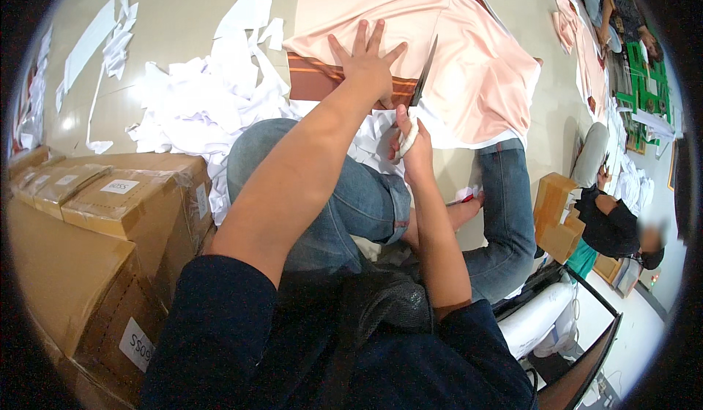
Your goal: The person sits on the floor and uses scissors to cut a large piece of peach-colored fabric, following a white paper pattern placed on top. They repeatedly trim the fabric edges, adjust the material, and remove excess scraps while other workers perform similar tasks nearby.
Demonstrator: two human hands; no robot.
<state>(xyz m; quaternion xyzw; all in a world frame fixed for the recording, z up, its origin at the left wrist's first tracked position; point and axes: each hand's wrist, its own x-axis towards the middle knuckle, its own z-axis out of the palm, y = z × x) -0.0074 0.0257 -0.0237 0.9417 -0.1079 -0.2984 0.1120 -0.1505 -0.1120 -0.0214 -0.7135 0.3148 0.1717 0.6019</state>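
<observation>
Nearest, toward 8 o'clock, taped boxes [80, 245] stand stacked, all shut as far as they show, so what they hold cannot be told. At 4 o'clock a black-rimmed bin [593, 291] is open at the top, with a white roll [542, 321] and paler bundles inside; its bottom is hidden.

Just above the centre, the right hand [416, 145] is closed round the handles of the scissors [426, 73], which have a white wrapping. The blades point toward 1 o'clock, over the pink cloth; how far they are parted is not clear. The left hand [368, 64] lies flat at 12 o'clock, fingers fanned wide, pressing on the cloth and gripping nothing.

The pink cloth [476, 66] spreads over the floor [172, 4] from 12 to 1 o'clock, with a striped brown band [311, 80] along its near left edge. The cutting seems part done: loose white scraps [209, 99] are heaped at 10 to 11 o'clock, while white material below the scissors appears uncut. How much remains cannot be judged.

Farther off, at 3 o'clock, is a small box [558, 216], contents unclear, and beyond it a co-worker [615, 223] in black.
</observation>
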